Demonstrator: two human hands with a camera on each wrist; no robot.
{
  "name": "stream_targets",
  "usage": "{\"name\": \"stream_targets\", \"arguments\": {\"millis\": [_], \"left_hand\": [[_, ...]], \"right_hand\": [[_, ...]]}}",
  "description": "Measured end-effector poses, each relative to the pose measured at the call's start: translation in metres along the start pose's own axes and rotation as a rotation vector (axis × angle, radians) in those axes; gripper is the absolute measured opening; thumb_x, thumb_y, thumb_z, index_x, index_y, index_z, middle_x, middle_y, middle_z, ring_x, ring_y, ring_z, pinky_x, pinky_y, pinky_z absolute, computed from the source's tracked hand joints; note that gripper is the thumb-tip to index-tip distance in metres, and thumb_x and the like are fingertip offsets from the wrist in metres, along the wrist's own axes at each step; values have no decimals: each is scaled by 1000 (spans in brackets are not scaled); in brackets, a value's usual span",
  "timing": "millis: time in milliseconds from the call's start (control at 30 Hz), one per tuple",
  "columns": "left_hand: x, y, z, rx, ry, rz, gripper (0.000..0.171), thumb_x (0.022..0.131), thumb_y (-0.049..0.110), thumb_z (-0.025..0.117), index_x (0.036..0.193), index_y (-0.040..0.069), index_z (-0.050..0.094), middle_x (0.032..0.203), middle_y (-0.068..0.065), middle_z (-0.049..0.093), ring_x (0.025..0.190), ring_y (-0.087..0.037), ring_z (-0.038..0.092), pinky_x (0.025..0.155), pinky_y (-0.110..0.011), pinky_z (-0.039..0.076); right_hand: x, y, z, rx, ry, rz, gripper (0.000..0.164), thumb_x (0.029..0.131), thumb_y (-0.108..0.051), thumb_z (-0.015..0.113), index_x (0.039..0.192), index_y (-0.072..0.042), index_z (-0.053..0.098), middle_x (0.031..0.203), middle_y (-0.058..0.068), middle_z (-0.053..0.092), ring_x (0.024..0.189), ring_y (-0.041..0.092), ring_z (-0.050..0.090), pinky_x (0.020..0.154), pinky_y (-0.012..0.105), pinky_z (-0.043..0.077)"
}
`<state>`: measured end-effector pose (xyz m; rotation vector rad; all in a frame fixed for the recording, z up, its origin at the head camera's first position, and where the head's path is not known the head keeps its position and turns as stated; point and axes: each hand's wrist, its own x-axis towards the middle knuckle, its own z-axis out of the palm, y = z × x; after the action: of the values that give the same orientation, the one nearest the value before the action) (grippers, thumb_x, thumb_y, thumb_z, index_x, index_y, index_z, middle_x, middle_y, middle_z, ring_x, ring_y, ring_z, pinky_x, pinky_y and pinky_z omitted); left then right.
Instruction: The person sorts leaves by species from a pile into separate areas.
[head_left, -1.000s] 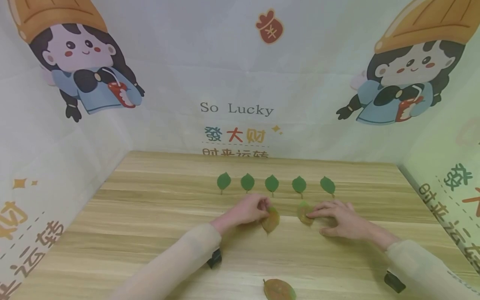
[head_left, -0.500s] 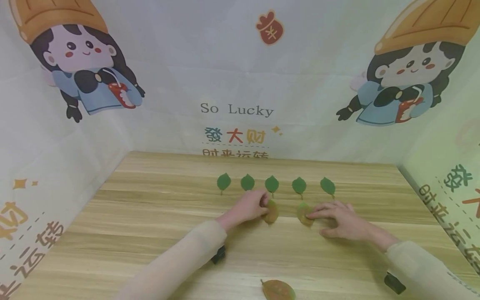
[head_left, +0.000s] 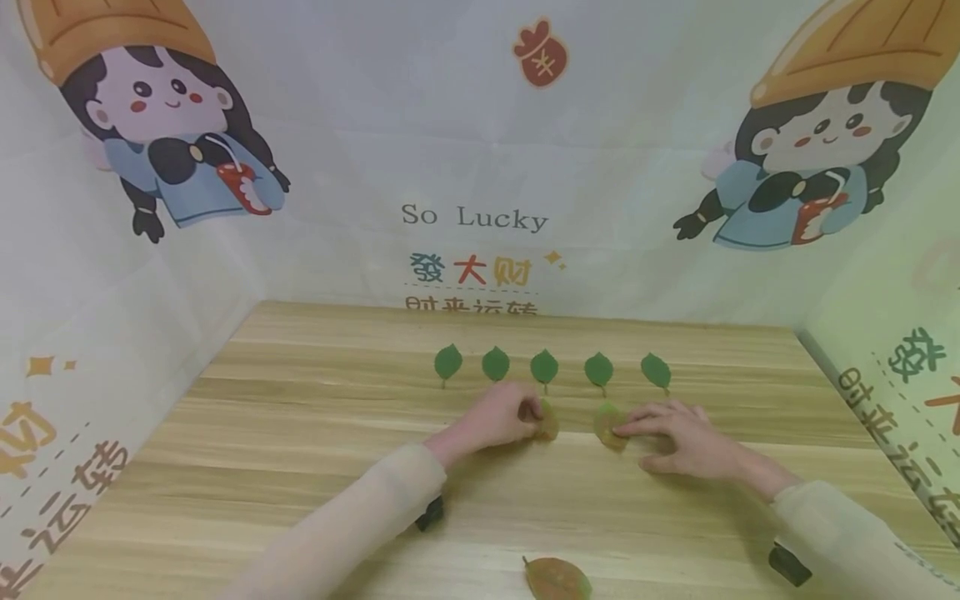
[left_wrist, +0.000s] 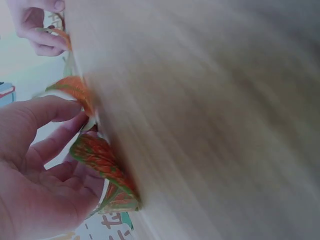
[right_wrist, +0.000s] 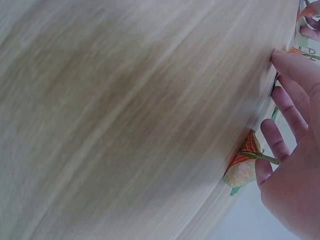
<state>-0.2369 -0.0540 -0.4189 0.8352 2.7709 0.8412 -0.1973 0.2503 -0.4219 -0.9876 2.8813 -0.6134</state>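
My left hand (head_left: 498, 421) pinches an orange-green leaf (head_left: 551, 422) between thumb and fingers, low over the table. In the left wrist view, that leaf (left_wrist: 75, 91) curls up at the fingertips, and a red-green leaf (left_wrist: 102, 155) lies beside the lower fingers. My right hand (head_left: 693, 442) has its fingers extended, the fingertips touching a second yellowish-green leaf (head_left: 607, 423). Another orange-green leaf (right_wrist: 247, 160) shows near the little finger in the right wrist view; the hand hides it from the head view. Several green leaves (head_left: 544, 367) lie in a row just beyond both hands.
A reddish-brown leaf (head_left: 558, 577) lies near the front of the wooden table (head_left: 300, 400). Printed cloth (head_left: 337, 167) encloses the back and sides of the table. Dark devices (head_left: 789, 565) show under both sleeves.
The leaf in my left hand has shifted up, closer to the green row, with the hand moving slightly the same way. My right hand has stayed in place.
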Motion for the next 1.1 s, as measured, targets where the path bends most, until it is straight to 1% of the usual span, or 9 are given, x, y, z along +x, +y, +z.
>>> {"name": "stream_targets", "arguments": {"millis": [133,300,400,533,600,733,833,967,1100], "left_hand": [[-1,-1,-1,13,-23,33,23,79,0,71,100,8,72,105,-6,73,104,-22,65,97,-36,52],[1,1,0,54,-20,48,13,86,3,66,93,11,73,100,-4,74,103,-20,66,97,-36,52],[4,3,1,93,-16,37,4,90,13,67,87,14,70,91,1,72,89,-14,65,85,-29,54],[11,6,4,167,-23,12,16,89,27,73,81,18,63,79,7,63,71,-7,53,65,-21,44],[12,7,4,203,-22,7,19,87,29,75,80,19,61,78,8,61,70,-6,49,62,-20,40],[12,9,4,222,-14,21,14,85,24,77,84,18,64,85,6,65,77,-7,54,66,-20,43],[9,9,3,201,-15,43,12,83,18,78,88,17,67,91,4,69,84,-9,59,74,-22,48],[5,7,1,156,-24,77,16,80,14,79,91,14,68,95,1,70,94,-14,62,88,-28,52],[3,4,3,128,-26,94,18,80,12,80,93,13,67,98,-1,70,99,-16,63,94,-31,52]], "right_hand": [[0,0,0,2,0,-1,47,79,-24,79,124,-21,68,132,8,63,121,38,49,89,50,31],[0,-1,0,12,0,-6,47,79,-24,79,124,-21,68,132,8,63,120,37,49,89,51,31],[-1,-2,0,15,4,-11,47,79,-25,79,124,-21,68,131,9,63,120,37,49,89,51,31],[-1,-2,-1,21,4,-9,46,79,-26,79,124,-20,68,132,10,62,120,37,49,88,49,31],[-1,-2,-1,15,3,-9,47,79,-26,79,124,-20,68,132,10,62,120,38,49,88,50,31],[0,-2,-1,16,-2,-5,47,79,-25,79,125,-21,67,133,10,62,122,38,48,89,51,31],[1,-2,-1,21,-3,-5,47,79,-24,79,125,-20,68,133,10,62,121,37,48,89,50,31],[0,-2,-1,21,7,-6,46,79,-25,79,124,-21,68,132,8,63,121,36,49,89,49,31],[-1,-2,0,25,24,-11,45,79,-25,79,123,-23,68,131,6,63,121,36,49,89,50,31]]}}
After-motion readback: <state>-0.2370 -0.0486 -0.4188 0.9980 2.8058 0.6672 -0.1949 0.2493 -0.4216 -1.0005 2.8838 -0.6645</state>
